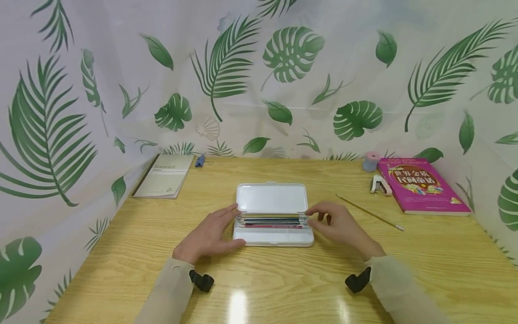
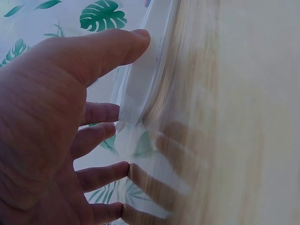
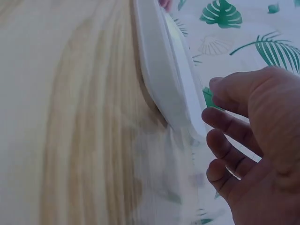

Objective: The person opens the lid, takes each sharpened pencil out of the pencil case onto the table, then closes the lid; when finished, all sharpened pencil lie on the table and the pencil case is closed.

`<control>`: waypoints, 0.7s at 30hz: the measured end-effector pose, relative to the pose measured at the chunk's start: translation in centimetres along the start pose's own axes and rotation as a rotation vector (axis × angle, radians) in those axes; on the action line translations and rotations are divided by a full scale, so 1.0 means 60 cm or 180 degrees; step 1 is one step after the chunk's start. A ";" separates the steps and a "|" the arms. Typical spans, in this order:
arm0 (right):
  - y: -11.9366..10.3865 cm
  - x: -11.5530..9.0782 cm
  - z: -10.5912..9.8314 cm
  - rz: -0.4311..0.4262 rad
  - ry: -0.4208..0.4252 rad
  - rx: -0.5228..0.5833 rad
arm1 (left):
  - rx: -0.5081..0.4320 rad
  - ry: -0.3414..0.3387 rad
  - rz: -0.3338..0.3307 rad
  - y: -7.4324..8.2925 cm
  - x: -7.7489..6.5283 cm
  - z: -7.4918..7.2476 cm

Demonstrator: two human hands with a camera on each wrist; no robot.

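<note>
A white pencil case (image 1: 272,236) lies on the wooden table with its lid (image 1: 272,198) folded back. Several pencils (image 1: 271,221), dark ones and a red one among them, lie side by side in it. At the case's left end is my left hand (image 1: 210,234), fingers extended; the left wrist view shows its thumb over the white case wall (image 2: 145,70). My right hand (image 1: 337,222) is at the right end, fingertips by the hinge corner and the pencils' ends. In the right wrist view, its loosely bent fingers (image 3: 229,124) have nothing between them.
A yellow pencil (image 1: 369,212) lies slantwise right of my right hand. Farther right are a white stapler (image 1: 379,185), a pink-and-blue cylindrical item (image 1: 370,162) and a magenta book (image 1: 422,186). Back left hold a notebook (image 1: 165,175) and a blue binder clip (image 1: 200,161). A leaf-print curtain stands behind.
</note>
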State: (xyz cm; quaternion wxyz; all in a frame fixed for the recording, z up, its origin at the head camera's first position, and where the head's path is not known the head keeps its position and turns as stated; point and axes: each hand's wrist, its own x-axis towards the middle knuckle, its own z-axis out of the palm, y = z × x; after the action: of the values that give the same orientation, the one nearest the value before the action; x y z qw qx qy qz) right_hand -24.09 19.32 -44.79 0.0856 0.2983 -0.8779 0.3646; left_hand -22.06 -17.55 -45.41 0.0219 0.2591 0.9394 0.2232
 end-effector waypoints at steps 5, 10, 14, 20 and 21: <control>-0.012 0.005 0.018 -0.0243 -0.0106 -0.0222 | 0.0015 -0.0016 -0.0020 0.000 0.000 0.000; -0.017 0.005 0.029 -0.0390 -0.0165 -0.0536 | 0.0009 -0.0009 -0.0020 0.001 0.001 0.001; -0.014 0.003 0.036 -0.0459 -0.0150 -0.0700 | 0.0002 -0.0036 -0.0013 0.001 0.002 0.003; -0.014 0.006 0.041 -0.0614 -0.0151 -0.0956 | 0.0017 -0.0029 -0.0058 0.001 0.002 0.001; -0.015 0.008 0.041 -0.0637 -0.0152 -0.0990 | 0.0019 -0.0024 -0.0069 0.001 0.001 0.000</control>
State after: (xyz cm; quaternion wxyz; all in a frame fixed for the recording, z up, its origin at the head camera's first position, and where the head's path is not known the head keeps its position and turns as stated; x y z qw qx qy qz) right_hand -23.76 16.90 -45.85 0.1456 0.3759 -0.8915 0.2069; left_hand -22.11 -17.47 -45.41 0.0271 0.2499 0.9428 0.2191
